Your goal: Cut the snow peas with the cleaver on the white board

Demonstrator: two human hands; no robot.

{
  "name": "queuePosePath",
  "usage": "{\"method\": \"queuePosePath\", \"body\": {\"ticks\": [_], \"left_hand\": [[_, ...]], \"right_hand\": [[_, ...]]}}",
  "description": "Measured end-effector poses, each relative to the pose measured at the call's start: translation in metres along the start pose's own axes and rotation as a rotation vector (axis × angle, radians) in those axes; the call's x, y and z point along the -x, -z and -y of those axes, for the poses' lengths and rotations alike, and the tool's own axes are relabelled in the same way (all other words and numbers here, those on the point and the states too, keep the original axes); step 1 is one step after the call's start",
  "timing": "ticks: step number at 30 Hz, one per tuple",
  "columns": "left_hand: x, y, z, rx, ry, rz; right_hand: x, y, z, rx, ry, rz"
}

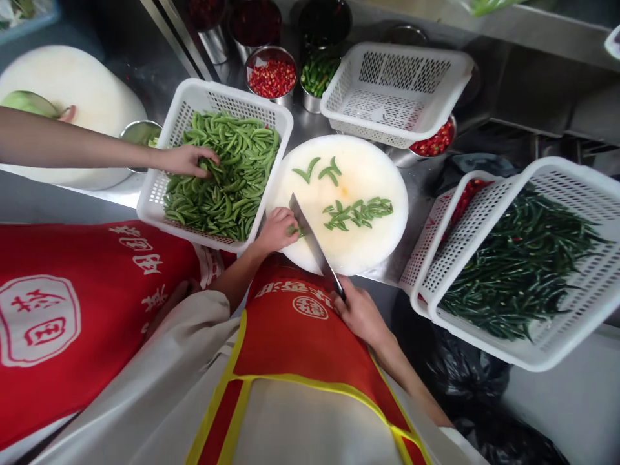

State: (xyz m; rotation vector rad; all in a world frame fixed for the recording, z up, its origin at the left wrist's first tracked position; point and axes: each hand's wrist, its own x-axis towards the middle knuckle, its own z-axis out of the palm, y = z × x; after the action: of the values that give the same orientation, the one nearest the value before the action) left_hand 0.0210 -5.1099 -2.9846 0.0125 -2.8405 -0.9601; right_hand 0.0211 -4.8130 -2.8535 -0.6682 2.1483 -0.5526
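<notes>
Writing first. Worker's apron [300,352]: red, yellow trim, white characters across the chest, 香油 probably among them; round badge [310,307] below, too small to read. Co-worker's apron [109,278]: red, white characters down the side and a large outlined emblem [39,320] with two characters, reading uncertain.

Left hand [277,230] at near-left edge of the round white board [372,171], fingers pinching a few green pods [293,230] against it, knife tip just beside. Right hand [359,310] wrapped round the handle of the knife [314,245], blade slanting across the board's near side. Loose pods [361,213] in a cluster right of the blade; a few more toward the far side.

Containers. Left of board: white basket [237,95] heaped with green pods, co-worker's hand [186,160] among them. Beyond, on the steel surface [416,184]: tin [283,100] of chopped red chilli; beside it, tin [311,103] of green pieces. Another white basket [339,90] partly overhangs a tin of red pieces [438,139]. Right: tilted basket [591,278] of long dark-green chillies, against a second basket [426,245] with something red inside. Far left: second board [92,71] bearing a pale-green vegetable [29,102]; metal bowl [140,132] beside it, green bits inside.
</notes>
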Motion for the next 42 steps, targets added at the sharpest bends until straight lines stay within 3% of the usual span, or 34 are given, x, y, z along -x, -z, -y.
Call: {"method": "queuePosePath", "body": {"ticks": [5,11,15,18,23,26,29,32,37,39,42], "left_hand": [[-0.001,0.002,0.001,0.018,-0.016,0.080],[0.009,0.002,0.003,0.008,-0.086,0.070],[0.021,-0.006,0.000,-0.047,-0.068,0.002],[0.016,-0.020,-0.009,-0.079,-0.012,-0.084],[-0.028,-0.055,-0.044,-0.062,-0.006,-0.082],[-0.057,-0.073,-0.066,-0.011,-0.038,-0.047],[-0.082,-0.078,-0.076,0.020,-0.003,-0.066],[-0.110,-0.066,-0.069,-0.053,0.153,-0.122],[-0.162,-0.049,-0.039,-0.169,0.588,-0.332],[-0.177,-0.055,-0.034,-0.153,0.614,-0.305],[-0.190,-0.070,-0.037,-0.178,0.497,-0.209]], "right_hand": [[-0.019,-0.006,0.016,0.093,-0.093,0.066],[-0.054,-0.018,0.013,0.033,-0.069,-0.010],[-0.043,-0.014,-0.024,-0.266,-0.025,-0.066],[-0.028,-0.007,-0.054,-0.596,-0.130,-0.073],[-0.010,0.005,-0.080,-1.006,-0.241,-0.224],[0.000,0.011,-0.087,-1.076,-0.226,-0.339],[0.011,0.014,-0.094,-1.065,-0.219,-0.374],[0.022,0.013,-0.101,-0.993,-0.234,-0.348],[0.030,0.010,-0.106,-0.863,-0.207,-0.297],[0.029,0.010,-0.106,-0.831,-0.198,-0.288],[0.027,0.013,-0.108,-0.788,-0.190,-0.287]]}}
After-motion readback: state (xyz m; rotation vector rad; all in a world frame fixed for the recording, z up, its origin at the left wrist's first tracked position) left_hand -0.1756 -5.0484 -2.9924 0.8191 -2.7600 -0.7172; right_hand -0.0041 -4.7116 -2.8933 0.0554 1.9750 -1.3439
